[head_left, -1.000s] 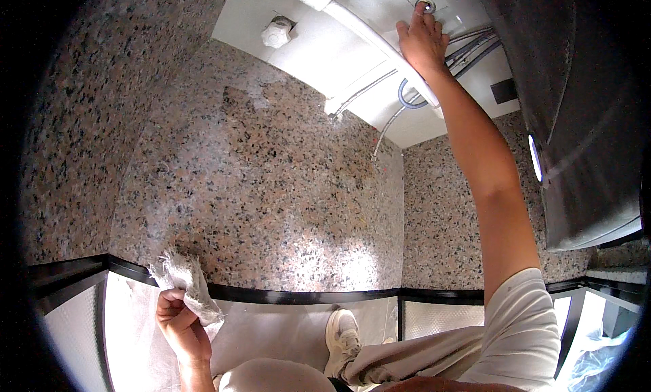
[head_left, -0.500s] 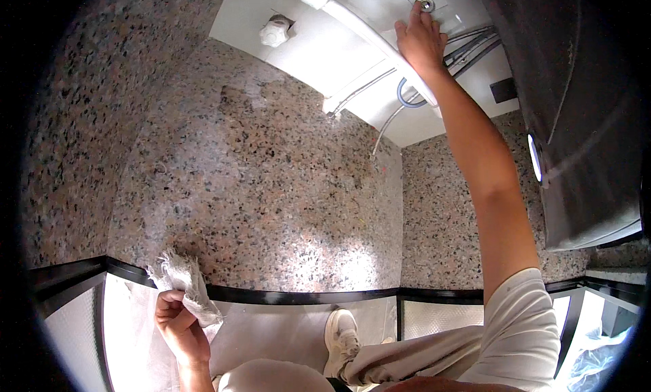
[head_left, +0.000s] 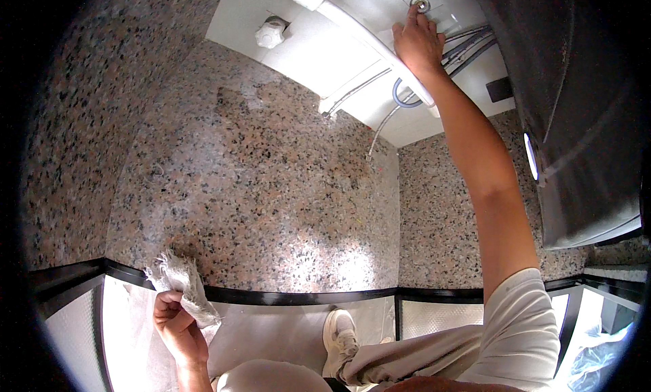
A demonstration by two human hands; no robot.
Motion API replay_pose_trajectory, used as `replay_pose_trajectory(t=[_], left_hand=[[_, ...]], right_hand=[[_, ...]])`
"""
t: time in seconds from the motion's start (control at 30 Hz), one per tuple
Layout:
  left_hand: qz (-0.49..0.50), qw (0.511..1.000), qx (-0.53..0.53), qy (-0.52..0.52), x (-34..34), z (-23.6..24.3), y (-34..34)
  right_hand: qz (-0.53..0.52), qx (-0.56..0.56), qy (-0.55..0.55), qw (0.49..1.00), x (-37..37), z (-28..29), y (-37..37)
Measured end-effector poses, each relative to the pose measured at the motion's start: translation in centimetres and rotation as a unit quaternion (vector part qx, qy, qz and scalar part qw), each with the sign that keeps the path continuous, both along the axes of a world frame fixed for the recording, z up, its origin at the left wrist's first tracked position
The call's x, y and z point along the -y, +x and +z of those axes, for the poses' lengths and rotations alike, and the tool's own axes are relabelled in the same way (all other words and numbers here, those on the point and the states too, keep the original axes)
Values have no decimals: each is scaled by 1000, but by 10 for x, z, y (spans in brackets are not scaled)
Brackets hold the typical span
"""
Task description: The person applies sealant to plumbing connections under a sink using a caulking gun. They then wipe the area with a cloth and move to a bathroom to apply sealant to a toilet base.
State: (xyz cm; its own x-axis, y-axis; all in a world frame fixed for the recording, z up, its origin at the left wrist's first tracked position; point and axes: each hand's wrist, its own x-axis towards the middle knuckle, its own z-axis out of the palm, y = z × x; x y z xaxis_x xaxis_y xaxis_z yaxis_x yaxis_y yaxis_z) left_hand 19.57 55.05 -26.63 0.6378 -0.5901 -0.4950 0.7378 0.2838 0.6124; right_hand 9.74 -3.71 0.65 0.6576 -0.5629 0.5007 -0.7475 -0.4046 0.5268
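My left hand (head_left: 175, 324) is low at the left, fingers closed on a frayed grey cloth (head_left: 182, 283) beside the black edge strip (head_left: 291, 297) of the granite surface (head_left: 271, 182). My right hand (head_left: 419, 43) reaches to the white panel (head_left: 264, 70) at the top, thumb out and fingers apart, one fingertip on a small round metal fitting (head_left: 422, 6). A long white pipe (head_left: 359, 33) runs just left of that hand. Grey hoses (head_left: 468, 46) and a blue hose (head_left: 400, 100) hang around my wrist and forearm, partly behind them.
A white knob fitting (head_left: 270, 33) sits on the panel. A bulky dark curved body (head_left: 576, 121) fills the right side beside my arm. Granite walls (head_left: 81, 155) enclose the left. Below the black strip show mesh panels (head_left: 441, 317), my shoe (head_left: 339, 338) and blue plastic (head_left: 597, 358) at lower right.
The view has shifted slightly. My right hand stays at the metal fitting with only slight finger movement, and my left hand still grips the cloth in much the same place.
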Motion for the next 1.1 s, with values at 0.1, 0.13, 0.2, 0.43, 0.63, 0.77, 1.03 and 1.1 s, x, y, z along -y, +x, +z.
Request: replay_pose_trajectory(t=[0.1,0.13,0.2,0.43,0.63,0.77,1.03,1.1], left_hand=[[1,1000,-2,1,1,2,0],[0,1000,-3,4,0,1,0],[-2,1000,-3,8,1,2,0],[-2,1000,-6,14,1,2,0],[-9,1000,-2,3,0,3,2],[7,1000,-1,11,4,6,0],[-6,1000,-6,7,3,1,1],[-4,1000,-4,6,3,2,1]], right_hand=[[-2,-4,0,1000,-1,1,-1],[-3,-5,-1,1000,-1,1,-1],[0,-5,-4,1000,2,0,-3],[-3,-9,-4,1000,-5,0,-2],[-2,-10,-18,1000,-3,0,-2],[-22,-19,-27,999,0,1,-3],[-31,-18,-29,999,0,2,-4],[-31,-17,-27,999,-2,2,-2]])
